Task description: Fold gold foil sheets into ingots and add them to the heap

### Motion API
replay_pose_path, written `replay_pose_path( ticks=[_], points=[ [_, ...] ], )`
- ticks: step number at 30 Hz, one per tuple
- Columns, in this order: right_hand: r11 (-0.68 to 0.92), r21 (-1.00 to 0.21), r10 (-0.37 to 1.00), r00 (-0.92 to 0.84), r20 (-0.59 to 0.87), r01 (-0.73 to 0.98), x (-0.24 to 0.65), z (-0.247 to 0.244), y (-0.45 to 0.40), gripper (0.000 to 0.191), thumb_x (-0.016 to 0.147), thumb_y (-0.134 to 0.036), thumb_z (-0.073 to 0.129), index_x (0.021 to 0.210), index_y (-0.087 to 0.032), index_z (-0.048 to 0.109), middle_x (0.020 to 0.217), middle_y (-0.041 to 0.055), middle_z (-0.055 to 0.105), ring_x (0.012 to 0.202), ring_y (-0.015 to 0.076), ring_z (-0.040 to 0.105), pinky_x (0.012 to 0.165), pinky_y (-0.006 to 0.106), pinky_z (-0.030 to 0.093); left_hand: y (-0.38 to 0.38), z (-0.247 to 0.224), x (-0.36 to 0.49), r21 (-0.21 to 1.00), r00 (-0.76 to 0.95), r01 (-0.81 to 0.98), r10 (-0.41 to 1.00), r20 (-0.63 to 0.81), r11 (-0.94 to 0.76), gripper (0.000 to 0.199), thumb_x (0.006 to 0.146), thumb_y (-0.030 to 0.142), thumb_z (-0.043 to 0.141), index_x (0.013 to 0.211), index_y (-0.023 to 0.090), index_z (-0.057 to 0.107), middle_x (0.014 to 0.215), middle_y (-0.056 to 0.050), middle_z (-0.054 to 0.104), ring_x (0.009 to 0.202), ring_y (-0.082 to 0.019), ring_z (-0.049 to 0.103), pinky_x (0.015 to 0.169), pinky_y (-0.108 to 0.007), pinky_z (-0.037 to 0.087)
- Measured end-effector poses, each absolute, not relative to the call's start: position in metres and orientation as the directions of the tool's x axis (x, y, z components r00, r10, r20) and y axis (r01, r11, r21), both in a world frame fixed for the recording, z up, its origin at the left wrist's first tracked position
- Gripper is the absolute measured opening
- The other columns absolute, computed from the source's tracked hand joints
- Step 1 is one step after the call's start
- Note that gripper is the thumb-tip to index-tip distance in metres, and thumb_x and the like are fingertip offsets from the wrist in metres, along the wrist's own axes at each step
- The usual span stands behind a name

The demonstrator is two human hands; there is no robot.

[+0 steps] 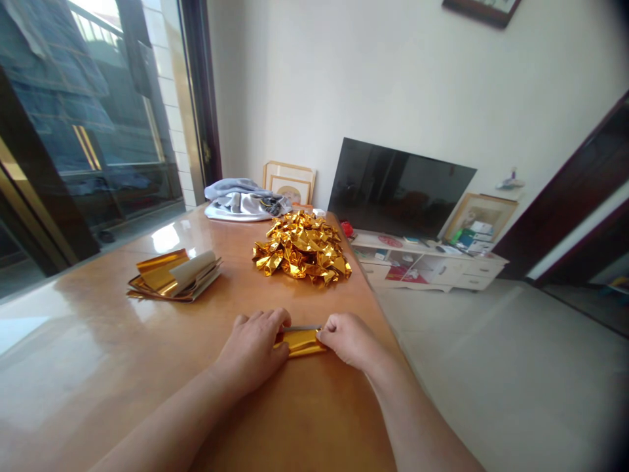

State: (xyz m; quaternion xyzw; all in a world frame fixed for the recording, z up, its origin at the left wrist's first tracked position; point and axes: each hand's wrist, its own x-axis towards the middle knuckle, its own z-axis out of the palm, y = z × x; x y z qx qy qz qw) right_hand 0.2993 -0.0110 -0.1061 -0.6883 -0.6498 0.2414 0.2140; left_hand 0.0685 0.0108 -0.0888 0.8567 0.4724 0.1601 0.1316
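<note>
Left hand (pixel 251 347): fingers curled together, pressing left end of folded gold foil strip (pixel 302 343). Right hand (pixel 348 339): fingertips (pixel 325 325) together on right end. Strip lying on wooden table (pixel 63 328), held between hands, pale edge along top. Crumpled gold foil heap (pixel 302 249) ahead, apart from hands. Gold sheet stack (pixel 171 278) to left. Table's right edge near right hand; more room leftward.
</note>
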Motion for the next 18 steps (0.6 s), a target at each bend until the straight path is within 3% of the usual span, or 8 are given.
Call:
replay_pose_path(
  ticks=[9, 18],
  points=[
    [-0.088, -0.537, 0.996, 0.078, -0.041, 0.839, 0.2996, -0.1056, -0.0128, 0.018, 0.082, -0.038, 0.068, 0.077, -0.021, 0.064, 0.070, -0.0022, 0.063, 0.059, 0.0109, 0.047, 0.054, 0.025, 0.022, 0.0101, -0.0887, 0.0684, 0.295, 0.548, 0.763, 0.817, 0.177, -0.576, 0.013, 0.081, 0.025, 0.056, 0.094, 0.027, 0.058, 0.094, 0.000, 0.067, 0.094, -0.024, 0.059, 0.079, -0.037, 0.030],
    [-0.086, -0.529, 0.996, 0.055, -0.074, 0.844, 0.3027, -0.1078, -0.0108, 0.022, 0.085, -0.042, 0.064, 0.078, -0.021, 0.065, 0.070, -0.0020, 0.064, 0.060, 0.0113, 0.050, 0.054, 0.024, 0.023, 0.0081, -0.0892, 0.0665, 0.325, 0.525, 0.770, 0.835, 0.165, -0.549, 0.013, 0.081, 0.026, 0.057, 0.094, 0.025, 0.054, 0.090, 0.001, 0.066, 0.089, -0.022, 0.059, 0.080, -0.037, 0.030]
  ],
)
